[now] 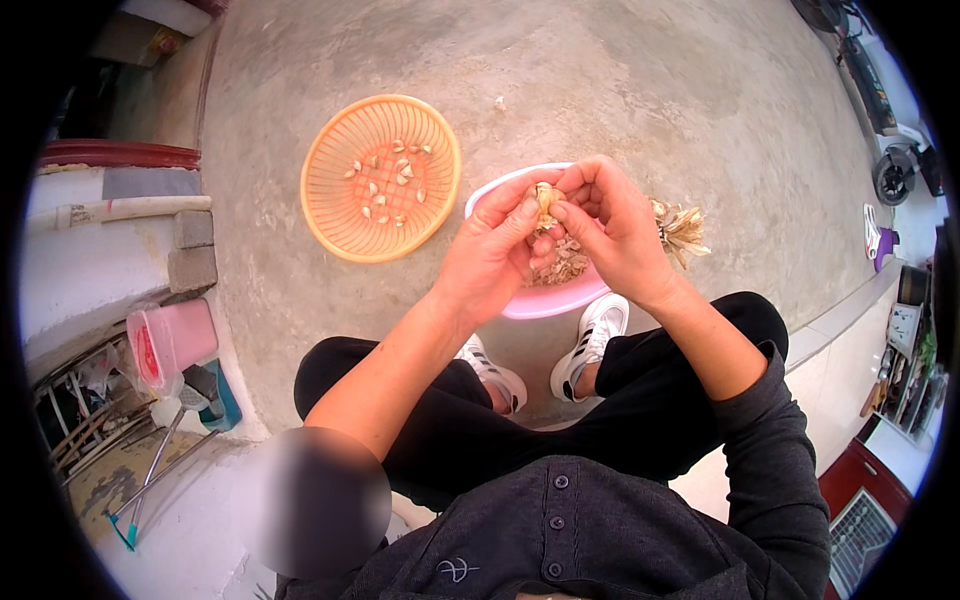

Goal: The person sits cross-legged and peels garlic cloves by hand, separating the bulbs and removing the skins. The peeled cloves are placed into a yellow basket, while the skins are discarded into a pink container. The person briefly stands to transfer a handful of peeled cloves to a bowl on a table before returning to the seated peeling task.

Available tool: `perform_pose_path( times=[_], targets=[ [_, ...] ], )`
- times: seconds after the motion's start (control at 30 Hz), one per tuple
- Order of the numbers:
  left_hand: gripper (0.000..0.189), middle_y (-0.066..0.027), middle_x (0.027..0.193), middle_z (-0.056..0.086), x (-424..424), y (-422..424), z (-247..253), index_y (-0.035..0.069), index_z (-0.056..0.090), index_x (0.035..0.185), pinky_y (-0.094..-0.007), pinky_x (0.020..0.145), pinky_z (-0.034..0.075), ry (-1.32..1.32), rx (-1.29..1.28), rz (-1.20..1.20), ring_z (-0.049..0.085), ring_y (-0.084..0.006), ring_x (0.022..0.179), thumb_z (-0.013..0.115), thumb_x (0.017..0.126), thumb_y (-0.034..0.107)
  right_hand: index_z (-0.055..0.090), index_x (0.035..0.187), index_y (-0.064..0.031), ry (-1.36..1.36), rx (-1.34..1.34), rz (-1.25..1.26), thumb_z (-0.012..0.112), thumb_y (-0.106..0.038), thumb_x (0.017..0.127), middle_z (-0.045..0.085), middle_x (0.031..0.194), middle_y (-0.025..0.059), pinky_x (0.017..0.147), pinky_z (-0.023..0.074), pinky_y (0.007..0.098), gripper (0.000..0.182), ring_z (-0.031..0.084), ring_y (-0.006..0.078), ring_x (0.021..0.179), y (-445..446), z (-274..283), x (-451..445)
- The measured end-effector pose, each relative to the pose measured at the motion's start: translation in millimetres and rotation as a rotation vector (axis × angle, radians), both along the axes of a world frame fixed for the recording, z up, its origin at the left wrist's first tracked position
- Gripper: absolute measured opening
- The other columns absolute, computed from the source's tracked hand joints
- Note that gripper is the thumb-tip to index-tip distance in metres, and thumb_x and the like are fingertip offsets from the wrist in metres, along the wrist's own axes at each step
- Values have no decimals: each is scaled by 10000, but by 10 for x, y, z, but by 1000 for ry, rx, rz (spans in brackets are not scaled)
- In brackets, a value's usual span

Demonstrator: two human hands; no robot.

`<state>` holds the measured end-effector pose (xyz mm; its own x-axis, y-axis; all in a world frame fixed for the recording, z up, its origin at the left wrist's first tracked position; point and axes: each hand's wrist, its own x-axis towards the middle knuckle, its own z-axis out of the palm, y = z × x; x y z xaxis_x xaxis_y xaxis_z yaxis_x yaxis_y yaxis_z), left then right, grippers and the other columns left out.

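Between the fingertips of both hands is a piece of garlic [546,204] with papery yellowish skin, held above a pink plastic basin [551,306]. My left hand [499,244] grips it from the left, thumb on its side. My right hand [619,225] pinches it from the right with thumb and fingers. Loose garlic skins [562,264] lie in the basin, partly hidden by the hands. Left of the basin, an orange slotted plastic basket [319,217] holds several separate garlic cloves [405,171]. Dried garlic stalks [684,229] lie on the floor right of the basin.
My feet in white sneakers [592,337] stand close to the basin on the concrete floor [525,45]. A small scrap [499,103] lies beyond it. At the left wall are a pink bin [187,334] and grey blocks [193,259]. A scooter wheel [894,176] shows far right.
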<state>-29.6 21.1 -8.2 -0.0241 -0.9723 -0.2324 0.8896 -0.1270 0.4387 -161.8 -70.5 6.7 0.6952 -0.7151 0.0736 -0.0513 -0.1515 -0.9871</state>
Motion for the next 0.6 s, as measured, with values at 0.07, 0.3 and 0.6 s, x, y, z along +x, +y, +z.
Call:
perform_pose_path(
  times=[0.07,0.3,0.6],
  targets=[
    [283,-5,991,542,10,8,9,86,508,1223,-207,630,405,47,-17,-21,471,-85,795,461,948,134,491,952,-5,-10,-16,1,603,0,824,557,831,75,630,489,248,170,592,134,723,7,0,-1],
    [290,4,973,543,14,39,-8,95,503,1225,-200,603,403,162,26,-56,482,-88,780,480,938,131,486,944,-14,-20,-219,57,611,4,817,534,835,67,654,479,242,179,573,127,739,-29,9,-22],
    [284,35,849,554,30,-32,105,71,539,1205,-164,543,388,-336,84,16,469,-31,644,494,934,144,481,1031,-17,-67,176,51,582,0,842,552,884,45,660,472,220,215,559,81,772,14,-18,-21]
  ],
)
